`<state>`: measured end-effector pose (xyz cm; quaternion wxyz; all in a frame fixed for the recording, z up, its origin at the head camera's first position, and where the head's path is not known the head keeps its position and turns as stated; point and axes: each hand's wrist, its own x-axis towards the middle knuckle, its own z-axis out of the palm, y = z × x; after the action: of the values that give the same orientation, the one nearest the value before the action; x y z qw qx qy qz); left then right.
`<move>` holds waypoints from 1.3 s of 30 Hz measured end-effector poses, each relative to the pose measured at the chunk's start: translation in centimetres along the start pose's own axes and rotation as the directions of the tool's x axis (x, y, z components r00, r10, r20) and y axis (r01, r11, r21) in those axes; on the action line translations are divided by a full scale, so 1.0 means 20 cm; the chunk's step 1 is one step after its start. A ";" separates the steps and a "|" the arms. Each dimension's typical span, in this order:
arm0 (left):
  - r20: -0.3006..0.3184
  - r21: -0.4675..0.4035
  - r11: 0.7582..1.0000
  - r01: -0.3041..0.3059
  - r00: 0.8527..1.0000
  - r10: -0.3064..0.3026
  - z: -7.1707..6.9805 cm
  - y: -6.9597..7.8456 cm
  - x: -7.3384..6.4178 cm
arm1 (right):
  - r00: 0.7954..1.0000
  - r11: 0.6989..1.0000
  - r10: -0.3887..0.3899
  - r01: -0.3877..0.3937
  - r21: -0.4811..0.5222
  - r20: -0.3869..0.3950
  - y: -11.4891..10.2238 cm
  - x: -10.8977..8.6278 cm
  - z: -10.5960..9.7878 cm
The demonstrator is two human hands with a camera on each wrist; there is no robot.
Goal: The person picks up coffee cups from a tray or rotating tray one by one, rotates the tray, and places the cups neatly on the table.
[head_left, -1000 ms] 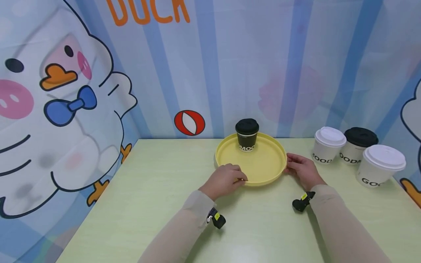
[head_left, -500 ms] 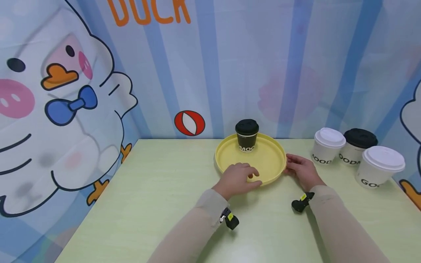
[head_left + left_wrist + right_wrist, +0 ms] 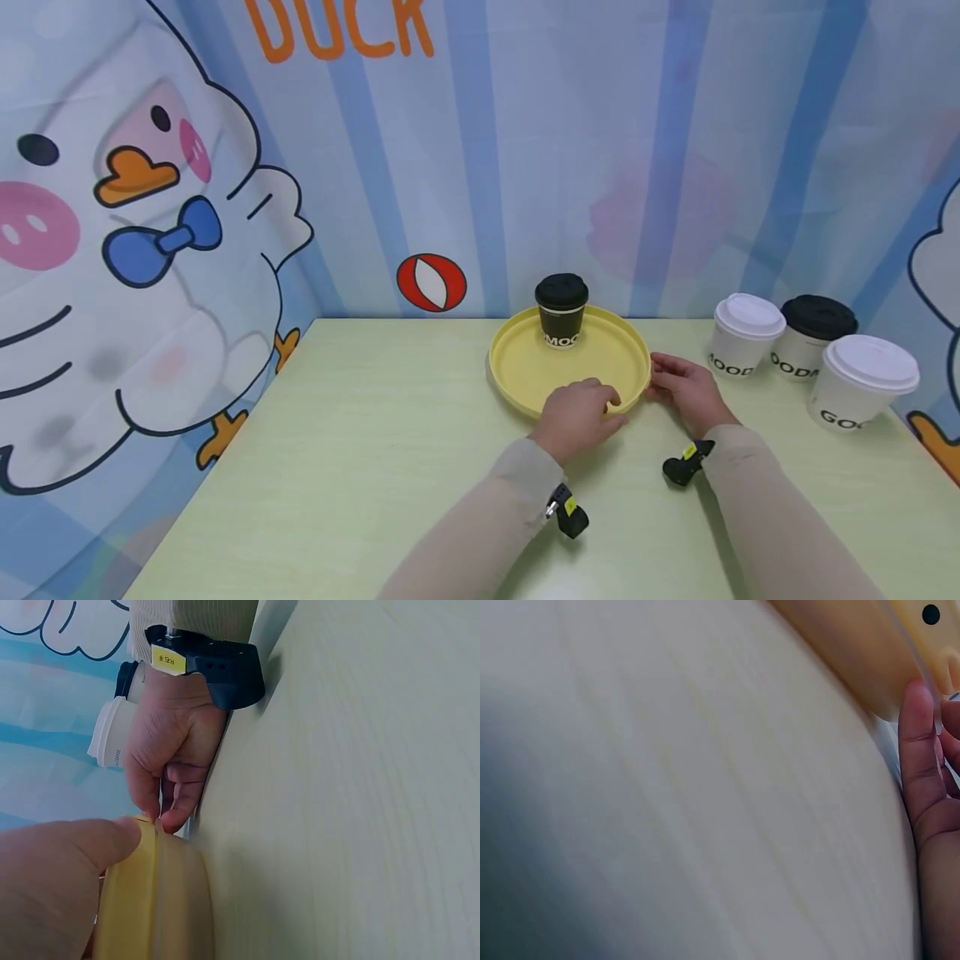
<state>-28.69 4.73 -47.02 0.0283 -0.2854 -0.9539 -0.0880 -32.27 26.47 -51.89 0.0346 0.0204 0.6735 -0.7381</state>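
A round yellow tray point(image 3: 521, 375) lies near the table's back edge. On its rear part stands a small black paper cup point(image 3: 562, 312) with a black lid, upright. My right hand point(image 3: 690, 393) pinches the tray's right rim; in the right wrist view its thumb point(image 3: 919, 712) lies against the tray's outer side. Over the front rim is my left hand point(image 3: 577, 417), fingers bent loosely and apart from the thumb. The left wrist view has the left thumb point(image 3: 97, 844) close to the rim; the other left fingers are mostly hidden there.
Three lidded white cups stand at the right: a white-lidded one point(image 3: 746, 335), a black-lidded one point(image 3: 813, 335) behind, and a larger white-lidded one point(image 3: 862, 382) in front. A printed cloth backdrop point(image 3: 540, 150) rises behind the pale table point(image 3: 360, 433).
My left hand has let go of the tray's front-left rim and slid right along the front, its fingers loosening. My right hand stays at the right rim. Tray and cups look unmoved.
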 end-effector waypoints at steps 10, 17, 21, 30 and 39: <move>-0.033 0.054 0.999 -0.008 0.999 0.009 0.00 0.01 -0.01 | 1.000 1.000 -0.003 0.003 0.005 0.001 0.00 0.00 0.00; -0.029 0.055 0.998 -0.024 0.999 0.026 0.00 -0.01 -0.03 | 1.000 1.000 -0.013 0.012 0.022 0.014 0.00 0.00 0.00; -0.043 0.057 0.998 -0.041 0.998 0.044 -0.01 -0.03 -0.05 | 1.000 0.999 -0.006 0.006 0.031 0.015 0.00 0.00 0.00; -0.063 0.077 0.995 -0.070 0.995 0.075 -0.03 -0.07 -0.10 | 1.000 1.000 -0.007 0.007 0.009 0.011 0.00 0.00 0.00; -0.068 0.107 0.990 -0.094 0.993 0.101 -0.06 -0.10 -0.14 | 1.000 0.999 0.027 -0.028 0.047 0.006 -0.01 0.00 0.00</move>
<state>-27.46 1.41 -46.46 0.0824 -0.3264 -0.9404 -0.0474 -32.28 26.52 -51.67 0.0459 0.0286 0.6554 -0.7533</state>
